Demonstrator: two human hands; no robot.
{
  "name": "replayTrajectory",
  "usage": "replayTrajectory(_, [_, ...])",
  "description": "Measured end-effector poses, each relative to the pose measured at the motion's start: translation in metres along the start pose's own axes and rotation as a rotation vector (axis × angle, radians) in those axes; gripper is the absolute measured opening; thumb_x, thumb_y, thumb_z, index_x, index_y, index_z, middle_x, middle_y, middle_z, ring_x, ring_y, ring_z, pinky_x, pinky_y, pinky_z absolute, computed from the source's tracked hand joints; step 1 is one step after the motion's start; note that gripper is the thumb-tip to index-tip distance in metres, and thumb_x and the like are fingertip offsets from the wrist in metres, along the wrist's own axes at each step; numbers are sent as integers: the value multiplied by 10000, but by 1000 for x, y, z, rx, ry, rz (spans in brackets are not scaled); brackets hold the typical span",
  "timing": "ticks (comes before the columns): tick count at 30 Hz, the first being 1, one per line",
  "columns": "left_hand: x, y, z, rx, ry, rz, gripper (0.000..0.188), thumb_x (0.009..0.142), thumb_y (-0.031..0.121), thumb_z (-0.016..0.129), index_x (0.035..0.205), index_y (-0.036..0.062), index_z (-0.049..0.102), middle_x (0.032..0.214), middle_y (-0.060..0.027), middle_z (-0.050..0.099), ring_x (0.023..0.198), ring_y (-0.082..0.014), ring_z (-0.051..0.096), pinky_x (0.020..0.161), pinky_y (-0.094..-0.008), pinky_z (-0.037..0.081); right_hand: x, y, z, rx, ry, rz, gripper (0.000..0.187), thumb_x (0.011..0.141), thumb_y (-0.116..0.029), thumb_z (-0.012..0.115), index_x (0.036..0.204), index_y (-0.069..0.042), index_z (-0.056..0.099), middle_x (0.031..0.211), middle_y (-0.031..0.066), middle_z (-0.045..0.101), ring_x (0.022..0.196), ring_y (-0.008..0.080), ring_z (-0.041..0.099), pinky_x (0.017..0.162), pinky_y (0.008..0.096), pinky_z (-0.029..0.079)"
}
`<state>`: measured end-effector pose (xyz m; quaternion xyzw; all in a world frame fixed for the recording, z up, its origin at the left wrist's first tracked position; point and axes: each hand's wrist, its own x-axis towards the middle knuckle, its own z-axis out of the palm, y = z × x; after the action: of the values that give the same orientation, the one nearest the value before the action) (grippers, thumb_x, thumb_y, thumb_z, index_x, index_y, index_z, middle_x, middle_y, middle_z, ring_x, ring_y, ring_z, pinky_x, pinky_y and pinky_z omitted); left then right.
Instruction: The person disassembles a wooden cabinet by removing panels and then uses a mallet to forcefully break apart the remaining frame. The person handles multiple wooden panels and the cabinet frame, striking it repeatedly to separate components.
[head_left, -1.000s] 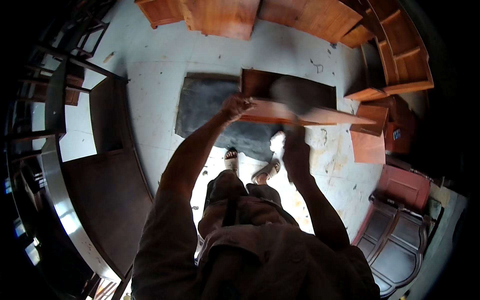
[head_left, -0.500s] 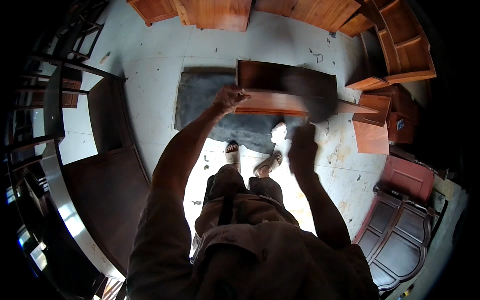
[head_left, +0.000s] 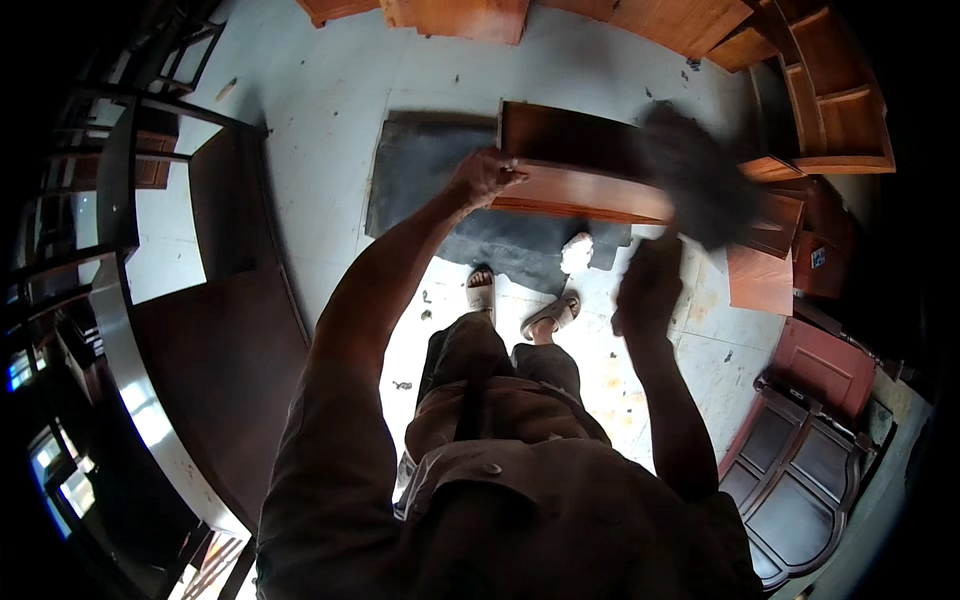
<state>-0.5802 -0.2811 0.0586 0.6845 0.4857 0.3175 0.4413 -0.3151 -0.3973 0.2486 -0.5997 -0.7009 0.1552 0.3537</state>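
My left hand (head_left: 486,178) is closed round the near left corner of a long reddish-brown wooden board (head_left: 595,187), fingers over its upper edge. The board is part of, or lies against, a long low wooden piece (head_left: 565,130) with a dark inner face; which one I cannot tell. My right hand (head_left: 648,285) grips the short handle of a dark broad-headed tool (head_left: 705,178). Its head is smeared by motion, so its kind is unclear, and it covers the board's right end. Under the wooden piece lies a dark mat (head_left: 425,180).
A crumpled white cloth (head_left: 577,253) lies by my sandalled feet. Dark wooden furniture (head_left: 220,350) stands close on the left. Orange-brown cabinets (head_left: 840,125) line the far and right sides. A dark panelled door piece (head_left: 790,490) leans at the lower right, below a red panel (head_left: 825,365).
The dark tool in my right hand has swung right, toward and past the board's right end. My left hand still holds the board. The whole view has shifted slightly.
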Motion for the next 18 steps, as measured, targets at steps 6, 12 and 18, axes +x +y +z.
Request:
replayTrajectory(6, [-12, 10, -7, 131, 30, 7, 319, 862, 312, 776, 800, 28, 644, 754, -91, 616, 762, -201, 630, 692, -373, 522, 11, -39, 11, 9, -420, 254, 301, 945, -216, 621, 1139, -22, 497, 882, 285, 664, 850, 469, 662, 620, 477, 538])
replayTrajectory(12, [-3, -14, -20, 13, -8, 88, 312, 811, 319, 820, 901, 40, 713, 743, -97, 680, 688, -197, 663, 663, -350, 539, 28, -45, -24, 509, -111, 348, 211, 998, -271, 576, 1021, -61, 579, 724, 59, 561, 563, 145, 556, 468, 271, 440])
replayTrajectory(18, [4, -22, -2, -314, -56, 134, 219, 810, 175, 822, 832, 0, 692, 760, -77, 715, 747, -126, 686, 681, -323, 558, 7, -20, 30, -234, -432, 201, 318, 990, -278, 573, 1111, 16, 557, 886, 227, 640, 772, 306, 657, 702, 414, 506])
